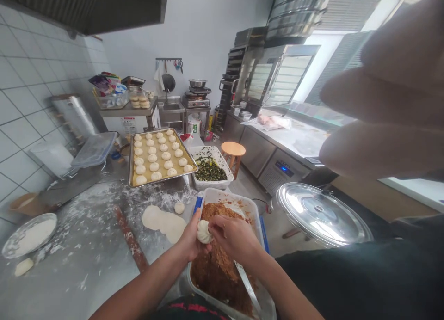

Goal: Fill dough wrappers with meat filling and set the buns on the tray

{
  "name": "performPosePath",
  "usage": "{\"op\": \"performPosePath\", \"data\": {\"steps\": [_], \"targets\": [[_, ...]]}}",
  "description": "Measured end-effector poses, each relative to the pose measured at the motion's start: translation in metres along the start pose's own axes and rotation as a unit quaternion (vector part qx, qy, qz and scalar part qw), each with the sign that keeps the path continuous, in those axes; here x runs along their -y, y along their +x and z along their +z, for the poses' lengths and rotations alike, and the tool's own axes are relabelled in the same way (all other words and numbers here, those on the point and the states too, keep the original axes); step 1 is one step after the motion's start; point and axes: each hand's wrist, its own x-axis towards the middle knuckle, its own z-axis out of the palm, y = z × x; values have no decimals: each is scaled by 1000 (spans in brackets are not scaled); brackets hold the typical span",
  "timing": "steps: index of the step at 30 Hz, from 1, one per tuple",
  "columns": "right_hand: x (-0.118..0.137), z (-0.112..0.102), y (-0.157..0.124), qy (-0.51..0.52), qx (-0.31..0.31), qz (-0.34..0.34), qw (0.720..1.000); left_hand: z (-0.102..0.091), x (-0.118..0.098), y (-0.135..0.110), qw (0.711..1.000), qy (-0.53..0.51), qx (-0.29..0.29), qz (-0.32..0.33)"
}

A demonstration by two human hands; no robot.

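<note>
one pleated bun [204, 232] is clasped by the left hand [193, 239] above the filling tub [257, 217], its edge pinched and covered by fingers of the right hand [231, 234]; another hand [388, 95] is blurred, cut off; the cabinet label's [129, 125] print is illegible.

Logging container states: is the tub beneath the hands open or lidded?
Open: the tub is uncovered on top, and brown filling shows inside.

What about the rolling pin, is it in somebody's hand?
No, the rolling pin lies on the floury table, while the left hand and right hand are both at a white bun.
</note>
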Motion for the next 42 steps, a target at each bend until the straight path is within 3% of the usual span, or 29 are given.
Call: {"op": "performPosePath", "data": {"steps": [7, 13, 22, 28, 35, 42], "targets": [[-3, -7, 1, 38, 24, -24, 999, -9, 0, 2, 997, -69, -11, -17], [-2, 16, 13, -1, 45, -20, 999, -13, 0, 1, 991, -135, -10, -16], [-1, 37, 33, -45, 54, -42, 997, -25, 3, 7, 993, -103, -54, -10], [-15, 52, 36, -72, 47, -67, 994, -51, 24, 20, 997, -69, -27, -8], [-37, 63, 54, -83, 12, -63, 994, -95, 32, 15, 989, -74, -127, 3], [-48, 81, 96, -119, 70, -36, 990, -131, 35, 0, 974, -98, -201, 33]]}}
